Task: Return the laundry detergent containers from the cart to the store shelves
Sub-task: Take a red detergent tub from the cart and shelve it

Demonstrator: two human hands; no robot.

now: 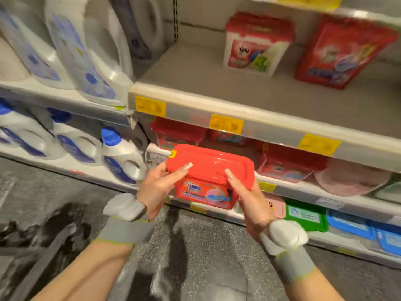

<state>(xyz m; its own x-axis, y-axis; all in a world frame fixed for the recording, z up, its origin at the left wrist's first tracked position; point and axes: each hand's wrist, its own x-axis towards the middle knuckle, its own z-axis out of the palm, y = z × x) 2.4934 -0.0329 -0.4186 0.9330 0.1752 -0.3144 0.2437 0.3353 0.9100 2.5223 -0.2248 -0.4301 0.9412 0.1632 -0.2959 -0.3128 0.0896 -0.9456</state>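
Holding one red-lidded detergent tub (208,179) between left hand (155,187) and right hand (249,203), fingers curled round its ends, before the middle shelf's front edge (288,185); shelving is unfinished, cart contents unseen.

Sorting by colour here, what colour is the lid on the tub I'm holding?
Red, on the detergent tub both hands grip; the head view shows it.

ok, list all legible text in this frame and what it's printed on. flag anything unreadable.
"OMO": front label of the red-lidded tub held by the left hand and right hand.
"OMO", blurred but recognisable: white tub with red lid on the upper shelf.
Smaller print under the held tub's logo: too small to read.
Yellow shelf-edge price tags: blurred, unreadable.
Red pouch, white bottles, green-lidded tub: labels too blurred to read.
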